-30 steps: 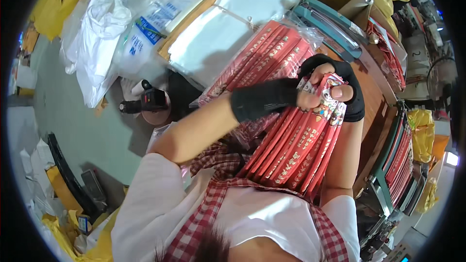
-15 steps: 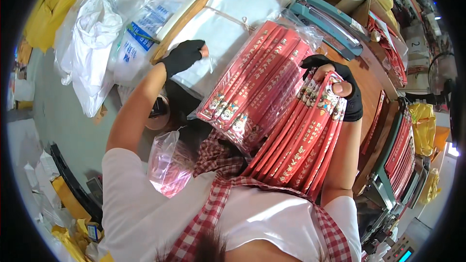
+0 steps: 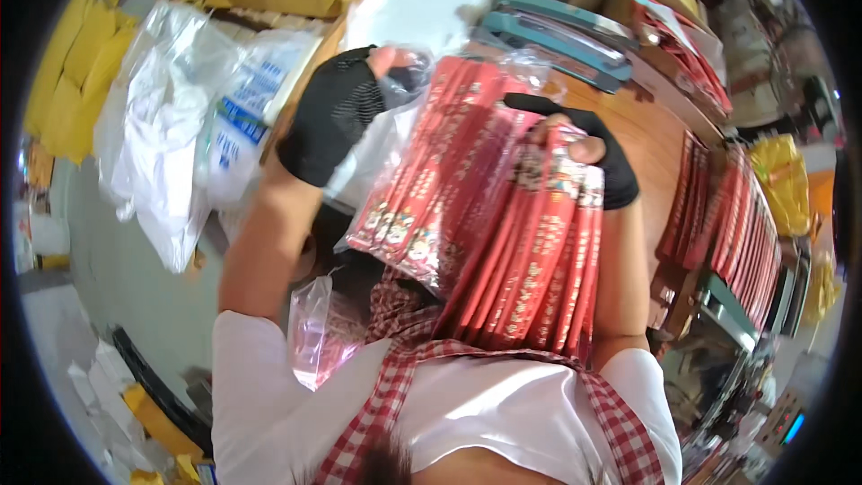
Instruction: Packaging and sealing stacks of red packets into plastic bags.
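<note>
Black fingerless gloves cover both hands. My right hand (image 3: 584, 148) is closed round the upper end of a fanned bundle of long red strips (image 3: 534, 278), printed with gold characters and small cartoon figures. The strips' lower ends rest against my apron. Beside them, to the left, a clear plastic bag (image 3: 422, 162) holds more of the same red strips. My left hand (image 3: 337, 112) is at the bag's upper left, its fingertips pinching crumpled clear plastic there. Part of its fingers is hidden behind the glove.
White sheets (image 3: 413, 9) lie on the wooden table (image 3: 620, 117) beyond the bag. A teal metal device (image 3: 561, 40) stands at the back. Stacked red strips (image 3: 741, 233) fill a rack on the right. A white plastic sack (image 3: 175, 117) and yellow bags (image 3: 76, 81) are at the left.
My left hand has moved from over the white sheets to the bag's upper edge and now grips its plastic. My right hand still holds the strips. The whole view has shifted slightly.
</note>
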Motion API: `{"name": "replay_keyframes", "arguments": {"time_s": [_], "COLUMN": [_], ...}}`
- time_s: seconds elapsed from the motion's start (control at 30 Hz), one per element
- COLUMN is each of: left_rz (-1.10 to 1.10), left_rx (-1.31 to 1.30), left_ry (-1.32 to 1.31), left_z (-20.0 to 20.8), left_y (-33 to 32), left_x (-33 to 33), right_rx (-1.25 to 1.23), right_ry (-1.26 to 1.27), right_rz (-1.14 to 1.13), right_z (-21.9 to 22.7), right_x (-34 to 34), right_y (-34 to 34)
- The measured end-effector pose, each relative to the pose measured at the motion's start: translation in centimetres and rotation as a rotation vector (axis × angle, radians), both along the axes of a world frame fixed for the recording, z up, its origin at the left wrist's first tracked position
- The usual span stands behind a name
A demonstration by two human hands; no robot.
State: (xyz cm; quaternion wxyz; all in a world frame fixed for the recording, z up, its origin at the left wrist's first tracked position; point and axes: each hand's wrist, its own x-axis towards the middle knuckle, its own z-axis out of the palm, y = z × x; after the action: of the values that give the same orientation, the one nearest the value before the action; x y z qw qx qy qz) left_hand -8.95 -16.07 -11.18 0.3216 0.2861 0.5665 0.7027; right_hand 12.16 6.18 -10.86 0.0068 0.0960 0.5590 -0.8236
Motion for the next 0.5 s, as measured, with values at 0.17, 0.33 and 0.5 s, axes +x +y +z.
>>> {"name": "replay_keyframes", "arguments": {"time_s": [0.17,0.33,0.5], "left_rz": [-0.104,-0.125,0.434], "left_rx": [-0.046,0.075,-0.072], "left_ry": [0.152,-0.579,1.1], "left_z": [1.2,-0.1,-0.5], "left_y": [5.7,7.0,11.4], "left_x": [8.8,8.8,10.1], "right_rx": [0.037,-0.008,-0.126], "right_ry": [0.121,0.106,0.135], "right_rz": [-0.014,-0.086,-0.267], "right_z": [0.0,-1.3,-3.5], "right_x": [-0.1,4.1,8.3], "right_y": [-0.3,3.1,4.6]}}
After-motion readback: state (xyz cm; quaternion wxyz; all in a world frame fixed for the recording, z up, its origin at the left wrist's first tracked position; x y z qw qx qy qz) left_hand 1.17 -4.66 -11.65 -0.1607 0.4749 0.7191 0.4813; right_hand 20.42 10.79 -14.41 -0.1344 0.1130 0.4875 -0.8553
